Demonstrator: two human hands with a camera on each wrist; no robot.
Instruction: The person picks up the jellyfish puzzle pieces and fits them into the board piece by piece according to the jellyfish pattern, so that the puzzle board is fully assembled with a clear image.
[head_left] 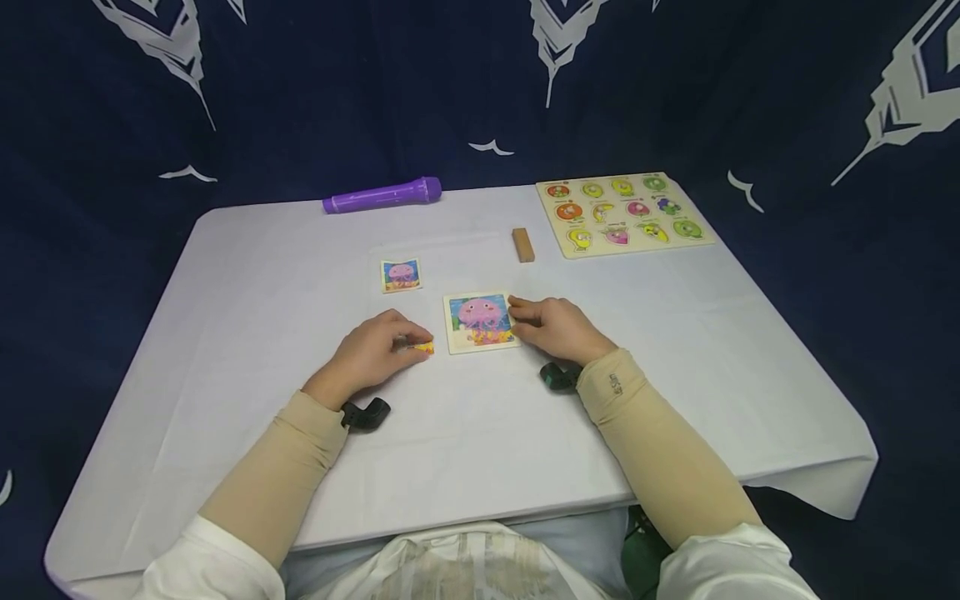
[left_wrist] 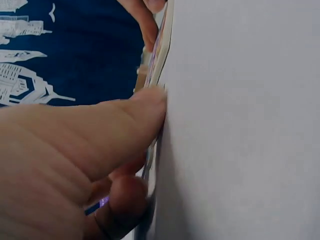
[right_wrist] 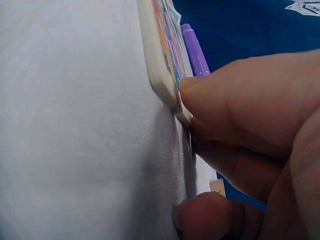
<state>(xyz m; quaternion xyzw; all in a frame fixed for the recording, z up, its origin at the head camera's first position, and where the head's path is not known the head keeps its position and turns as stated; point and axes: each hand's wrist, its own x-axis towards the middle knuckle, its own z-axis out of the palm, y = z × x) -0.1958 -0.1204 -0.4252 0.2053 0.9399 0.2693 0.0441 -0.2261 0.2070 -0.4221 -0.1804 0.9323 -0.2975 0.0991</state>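
Observation:
A square jellyfish puzzle board [head_left: 481, 315] lies on the white table, with a bare pale patch at the picture's lower left. My right hand [head_left: 553, 327] grips the board's right edge; in the right wrist view, the thumb [right_wrist: 200, 97] is against its corner. Left of the board, my left hand [head_left: 380, 348] pinches a small yellow-orange puzzle piece [head_left: 426, 347] low over the table. The fingers cover most of that piece, and in the left wrist view the thumb [left_wrist: 135, 117] hides it. A small jellyfish picture card [head_left: 401, 275] lies beyond the left hand.
At the back left lies a purple toy microphone [head_left: 384, 197]. A brown wooden block [head_left: 522, 245] sits behind the puzzle board. The back right corner holds a fruit peg board [head_left: 626, 215]. Behind the table hangs a dark blue patterned curtain [head_left: 480, 100].

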